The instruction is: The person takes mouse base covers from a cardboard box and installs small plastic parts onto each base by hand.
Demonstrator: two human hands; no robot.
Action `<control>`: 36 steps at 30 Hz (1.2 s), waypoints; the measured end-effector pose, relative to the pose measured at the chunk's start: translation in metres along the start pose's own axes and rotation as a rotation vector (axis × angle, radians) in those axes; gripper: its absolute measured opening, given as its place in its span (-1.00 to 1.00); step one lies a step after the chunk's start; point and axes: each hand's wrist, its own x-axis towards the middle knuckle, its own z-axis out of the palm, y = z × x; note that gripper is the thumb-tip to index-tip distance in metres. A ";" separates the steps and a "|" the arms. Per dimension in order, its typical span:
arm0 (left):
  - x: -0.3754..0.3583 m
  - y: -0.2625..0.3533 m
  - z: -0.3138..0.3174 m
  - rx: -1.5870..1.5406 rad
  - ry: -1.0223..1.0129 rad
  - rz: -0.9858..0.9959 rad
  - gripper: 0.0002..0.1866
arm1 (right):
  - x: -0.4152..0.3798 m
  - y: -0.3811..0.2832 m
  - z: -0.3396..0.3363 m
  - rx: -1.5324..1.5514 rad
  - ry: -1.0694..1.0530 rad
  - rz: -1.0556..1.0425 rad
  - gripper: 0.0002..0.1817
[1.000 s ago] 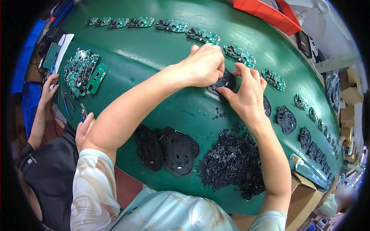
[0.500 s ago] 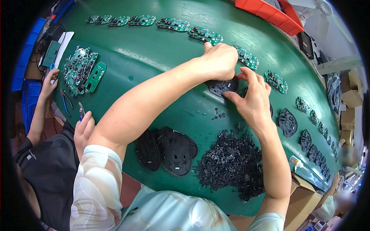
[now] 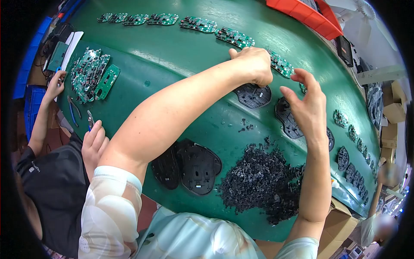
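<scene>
My left hand reaches across, its fingers curled down at the far edge of a black plastic shell on the green table. Whatever those fingers hold is hidden behind the hand. To the right is my right hand, thumb and fingers apart with nothing between them. It hovers over or beside a second black shell, partly covering it. Green circuit boards lie just beyond both hands, the closest being one board. Nearer my body are a heap of small black parts and larger black shells.
Circuit boards form a curved row along the table. More boards are piled at left, near a co-worker's hand holding pliers. A red bin stands at the far edge; a cardboard box is at lower right.
My right hand has moved right, away from the shell by my left hand, and its fingers have spread. My left hand stays at that shell, which is now more exposed.
</scene>
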 end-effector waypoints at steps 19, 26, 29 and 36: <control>-0.098 -0.042 -0.005 -0.152 0.370 0.534 -0.80 | -0.152 0.043 -0.100 -0.208 -0.036 0.223 -0.87; -0.217 -0.084 0.019 0.107 0.101 0.609 -0.27 | -0.156 0.059 -0.084 -0.115 -0.066 0.131 -0.88; -0.239 -0.092 0.041 0.242 0.025 0.576 -0.06 | -0.155 0.065 -0.079 -0.044 -0.131 0.132 -0.86; -0.247 -0.093 0.062 0.204 0.030 0.530 0.00 | -0.158 0.058 -0.081 -0.096 -0.237 0.165 -0.87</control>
